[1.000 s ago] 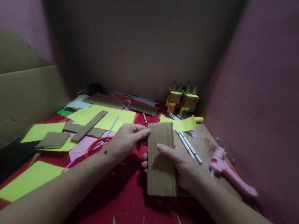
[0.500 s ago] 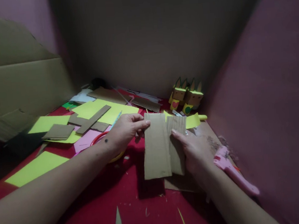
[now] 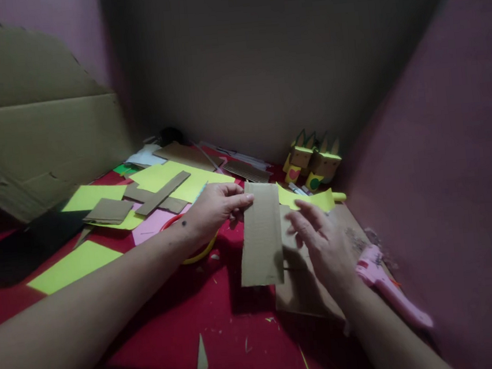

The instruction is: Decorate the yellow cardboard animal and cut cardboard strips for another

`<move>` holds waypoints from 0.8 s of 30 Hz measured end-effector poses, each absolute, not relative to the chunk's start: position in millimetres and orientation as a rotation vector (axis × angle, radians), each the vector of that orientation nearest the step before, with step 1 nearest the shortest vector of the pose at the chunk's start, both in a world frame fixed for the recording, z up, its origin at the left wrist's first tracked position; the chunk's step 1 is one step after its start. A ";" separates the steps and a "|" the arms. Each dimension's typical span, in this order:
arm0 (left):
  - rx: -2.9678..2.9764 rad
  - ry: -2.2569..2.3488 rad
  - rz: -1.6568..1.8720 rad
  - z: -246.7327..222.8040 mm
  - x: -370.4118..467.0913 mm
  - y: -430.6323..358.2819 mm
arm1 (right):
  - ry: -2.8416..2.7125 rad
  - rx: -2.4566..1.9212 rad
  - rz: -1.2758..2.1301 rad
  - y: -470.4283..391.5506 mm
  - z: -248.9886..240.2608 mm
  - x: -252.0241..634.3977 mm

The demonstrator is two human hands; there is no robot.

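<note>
My left hand (image 3: 224,210) pinches the upper left edge of a tall cardboard piece (image 3: 260,238), held upright over the red table cover. To its right, my right hand (image 3: 318,235) is empty, fingers apart and slightly bent. Below that hand lies flat cardboard (image 3: 302,295), partly hidden by the hand and its shadow. Just behind my right hand is a curled sheet of yellow paper (image 3: 323,200). Partly covered by my left wrist is a round red and yellow ring-shaped item (image 3: 208,247).
Yellow sheets (image 3: 75,265) and cardboard strips (image 3: 164,193) spread over the left. A pink glue gun (image 3: 390,286) lies on the right by the wall. Small cardboard figures (image 3: 308,158) stand at the back. A large cardboard panel (image 3: 41,134) leans at left.
My right hand has let go of the second, ridged cardboard piece, which no longer shows beside the held one. Its fingers have opened. My left hand keeps its hold. The view has shifted slightly.
</note>
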State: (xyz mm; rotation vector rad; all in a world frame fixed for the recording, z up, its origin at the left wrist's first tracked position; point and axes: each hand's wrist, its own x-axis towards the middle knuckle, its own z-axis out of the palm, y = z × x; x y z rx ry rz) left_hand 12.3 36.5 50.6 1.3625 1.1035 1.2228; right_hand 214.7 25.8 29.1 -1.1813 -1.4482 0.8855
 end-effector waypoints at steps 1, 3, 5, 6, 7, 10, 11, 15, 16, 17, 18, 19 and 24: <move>1.373 1.095 1.224 52.5 14.7 34.6 | -1.402 -1.133 1.221 20.7 28.8 211.4; 1.400 1.073 1.212 59.5 15.9 30.9 | -1.251 -0.998 1.713 13.5 27.5 205.5; 1.465 1.112 1.178 68.3 7.8 28.1 | -1.096 -0.936 1.889 11.9 27.6 202.3; 1.530 1.174 1.147 71.6 -0.6 27.2 | -1.035 -0.922 1.872 13.0 28.7 201.8; 1.660 1.323 1.082 73.2 -11.3 26.6 | -0.979 -0.914 1.814 15.1 30.4 201.9; 2.219 1.973 0.605 62.7 -48.5 25.3 | -0.806 -0.868 1.614 23.3 35.9 203.9; 2.246 2.050 0.515 54.7 -58.8 24.7 | -0.756 -0.852 1.590 25.6 36.8 204.6; 2.347 2.075 0.362 19.0 -74.8 20.2 | -0.667 -0.826 1.651 29.4 35.6 206.8; 2.354 2.079 0.357 13.0 -74.1 19.0 | -0.666 -0.827 1.665 29.1 35.1 207.0; 2.352 2.087 0.352 9.0 -73.1 18.1 | -0.666 -0.828 1.667 28.6 34.8 207.0; 2.344 2.102 0.339 6.8 -72.4 17.4 | -0.666 -0.826 1.660 28.1 34.7 206.9; 2.332 2.126 0.329 6.2 -72.4 16.7 | -0.663 -0.817 1.647 27.6 35.0 206.7; 2.269 2.030 0.689 15.5 -73.3 6.5 | -0.598 -0.752 1.564 27.9 39.1 206.1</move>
